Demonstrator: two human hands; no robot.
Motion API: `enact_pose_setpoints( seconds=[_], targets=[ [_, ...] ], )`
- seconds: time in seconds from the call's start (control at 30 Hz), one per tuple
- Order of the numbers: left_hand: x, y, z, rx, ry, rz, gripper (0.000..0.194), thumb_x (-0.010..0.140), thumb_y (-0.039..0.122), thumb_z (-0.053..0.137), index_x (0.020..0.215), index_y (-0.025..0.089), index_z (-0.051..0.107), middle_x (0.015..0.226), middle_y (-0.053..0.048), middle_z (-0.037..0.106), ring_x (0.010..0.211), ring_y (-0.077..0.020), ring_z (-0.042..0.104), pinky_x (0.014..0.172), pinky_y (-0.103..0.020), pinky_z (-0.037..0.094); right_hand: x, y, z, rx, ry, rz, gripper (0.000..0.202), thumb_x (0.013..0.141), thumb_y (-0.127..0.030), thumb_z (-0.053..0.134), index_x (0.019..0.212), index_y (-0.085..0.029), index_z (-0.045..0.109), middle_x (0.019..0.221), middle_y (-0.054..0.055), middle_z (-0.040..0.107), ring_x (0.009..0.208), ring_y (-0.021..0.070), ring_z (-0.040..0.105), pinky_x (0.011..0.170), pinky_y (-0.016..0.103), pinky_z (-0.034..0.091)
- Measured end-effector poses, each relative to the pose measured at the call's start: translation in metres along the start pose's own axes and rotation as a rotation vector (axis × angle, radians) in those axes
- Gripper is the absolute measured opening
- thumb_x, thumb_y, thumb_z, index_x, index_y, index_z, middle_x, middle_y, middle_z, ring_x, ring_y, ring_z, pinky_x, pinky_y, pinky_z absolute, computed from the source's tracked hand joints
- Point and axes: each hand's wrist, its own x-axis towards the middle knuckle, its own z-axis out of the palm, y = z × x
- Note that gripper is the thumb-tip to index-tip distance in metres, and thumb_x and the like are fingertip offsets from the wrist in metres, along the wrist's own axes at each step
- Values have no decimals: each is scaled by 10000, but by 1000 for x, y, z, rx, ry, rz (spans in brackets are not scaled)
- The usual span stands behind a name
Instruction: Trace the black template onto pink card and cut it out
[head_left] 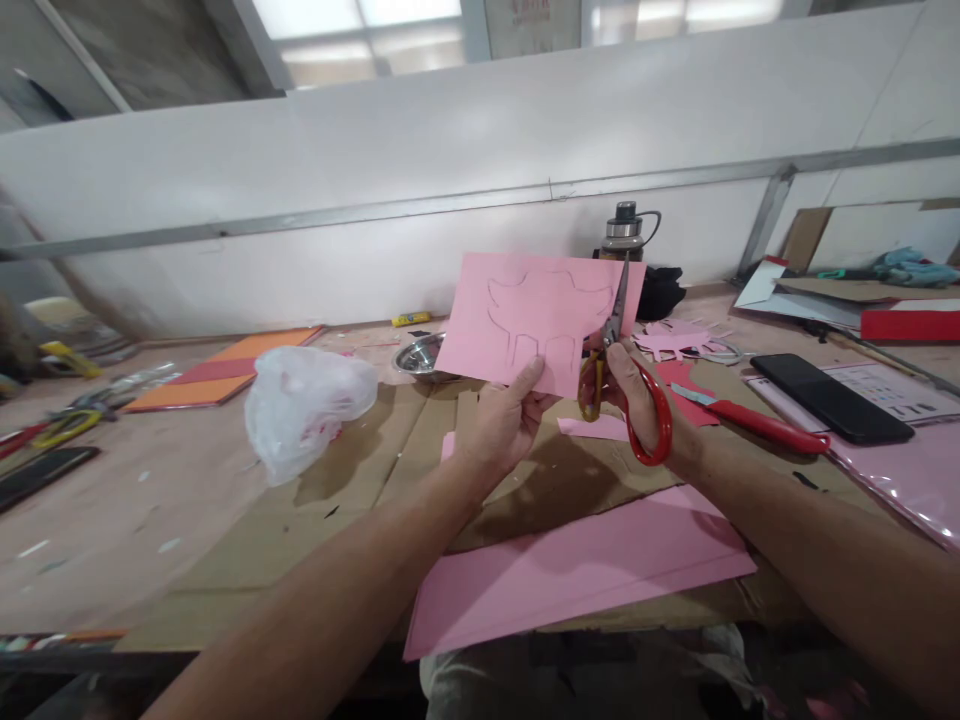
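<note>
A sheet of pink paper (472,310) with a drawn outline is held up by my left hand (510,420), its thumb on the front and fingers behind. My right hand (630,385) grips scissors (660,430) with a red handle loop, their blades pointing up across the sheet's right part. Also at the right hand is a yellow-handled loop (591,385); I cannot tell whether it belongs to the same scissors. Below the hands, a long pink paper strip (570,580) lies on a cardboard sheet (352,540).
To the left sit a white plastic bag (304,405) and orange sheets (262,345). Behind the paper are a metal bowl (420,358) and a bottle (624,228). A red-handled knife (765,425), a phone (829,395) and cut pink paper (675,338) lie on the right.
</note>
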Motion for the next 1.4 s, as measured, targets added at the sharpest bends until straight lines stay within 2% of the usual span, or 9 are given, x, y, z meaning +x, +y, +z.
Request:
enact_pose_setpoints(
  seconds=[0.1,0.2,0.37,0.57,0.77,0.93,1.07,1.23,1.4],
  targets=[
    [-5,-5,3,-49,-23,3,102,784,112,753,844,142,676,798,-32,748,853,-163,732,781,-271,611,0,-3,1,14,14,-5,393,948,-611,491,814,-242,481,667,-32,510,574,126,497,569,297,429],
    [-9,-7,6,-69,-17,-9,151,741,120,796,763,145,649,661,-5,693,838,-177,728,839,-307,602,1,-4,0,-38,24,-24,413,953,-619,466,787,-241,477,660,-26,515,572,128,501,572,302,449],
    [-11,-10,7,-106,-29,-22,202,699,105,829,809,145,665,677,18,683,688,-109,686,743,-242,603,2,-3,1,-19,54,-23,425,921,-652,496,804,-244,483,675,-26,525,553,128,515,529,305,443],
    [-13,-9,8,-99,-54,-16,254,645,109,865,769,160,649,624,45,646,664,-106,676,730,-232,602,-1,-10,3,-31,42,-2,480,908,-694,479,771,-234,470,616,-38,501,509,119,487,523,306,411],
    [-12,-9,7,-91,-31,-30,299,641,109,871,859,158,673,731,26,712,662,-96,674,768,-261,605,-2,-11,2,-16,23,6,484,914,-705,451,781,-240,456,583,-43,500,476,126,484,509,316,409],
    [-9,-6,5,-38,-23,-17,192,706,125,825,803,144,661,708,-14,710,860,-181,723,855,-323,601,-1,-9,0,-27,6,5,467,936,-684,431,772,-247,455,535,-47,495,465,134,482,520,320,393],
    [-6,-5,3,-20,-27,-11,150,744,142,800,822,127,674,760,-44,734,932,-203,727,902,-347,595,-1,-6,-1,-42,4,-3,456,951,-662,427,768,-246,465,526,-45,502,471,138,484,540,323,404],
    [-4,-3,0,10,-17,2,194,782,136,758,965,142,695,949,-71,770,928,-194,735,836,-317,613,-2,-7,0,-70,6,-12,445,970,-632,421,761,-240,453,526,-46,497,481,129,477,568,320,414],
    [1,0,-4,39,-40,27,223,771,104,749,983,138,689,985,-76,767,861,-170,736,737,-257,618,0,-4,-2,-68,-6,6,455,930,-680,449,815,-241,467,574,-45,507,472,123,485,509,306,412]
  ],
)
